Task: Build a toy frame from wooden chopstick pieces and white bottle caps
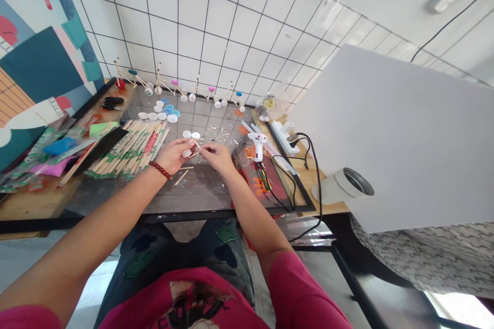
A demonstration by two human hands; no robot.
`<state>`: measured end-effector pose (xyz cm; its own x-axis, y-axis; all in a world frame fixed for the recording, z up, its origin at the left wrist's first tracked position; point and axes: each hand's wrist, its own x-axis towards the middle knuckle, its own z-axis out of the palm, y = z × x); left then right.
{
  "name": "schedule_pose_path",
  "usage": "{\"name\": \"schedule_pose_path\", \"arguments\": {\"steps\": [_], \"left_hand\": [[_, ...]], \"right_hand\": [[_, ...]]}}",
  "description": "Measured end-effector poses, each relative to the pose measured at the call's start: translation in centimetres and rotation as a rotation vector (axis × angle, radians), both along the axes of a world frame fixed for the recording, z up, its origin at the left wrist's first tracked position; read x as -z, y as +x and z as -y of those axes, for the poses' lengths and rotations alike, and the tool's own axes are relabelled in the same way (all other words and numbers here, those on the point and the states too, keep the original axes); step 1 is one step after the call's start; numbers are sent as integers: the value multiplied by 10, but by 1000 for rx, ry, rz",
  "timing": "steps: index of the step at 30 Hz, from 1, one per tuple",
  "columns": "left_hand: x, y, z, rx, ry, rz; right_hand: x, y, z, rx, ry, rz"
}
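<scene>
My left hand (173, 155), with a red bead bracelet at the wrist, pinches a white bottle cap (187, 153) and a short wooden stick (196, 145) over the glass table. The fingers of my right hand (216, 157) are closed at the stick's other side, near its end. Just beyond the hands, two white caps (196, 135) lie on the glass. Loose stick pieces (181, 177) rest below my hands. A white glue gun (258, 146) stands to the right.
Wrapped chopsticks (127, 151) and plastic bags (54, 159) cover the left side. Several small stick-and-cap models (185, 93) line the tiled wall. White and blue caps (162, 113) sit before them. Black cables (317, 175), a power strip (284, 139) and a white container (341, 186) are right.
</scene>
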<state>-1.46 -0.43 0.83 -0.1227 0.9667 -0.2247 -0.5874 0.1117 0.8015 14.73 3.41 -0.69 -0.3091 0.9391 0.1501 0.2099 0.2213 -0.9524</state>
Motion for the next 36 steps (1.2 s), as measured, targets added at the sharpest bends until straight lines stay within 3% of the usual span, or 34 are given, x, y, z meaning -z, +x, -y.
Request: {"name": "schedule_pose_path", "arguments": {"steps": [6, 12, 36], "left_hand": [[2, 0, -1, 16, 2, -23], [1, -2, -1, 18, 13, -21], [-1, 1, 1, -19, 39, -99]], "right_hand": [[4, 1, -1, -15, 8, -2], [4, 3, -5, -59, -108, -99], [3, 3, -5, -28, -185, -86]]}}
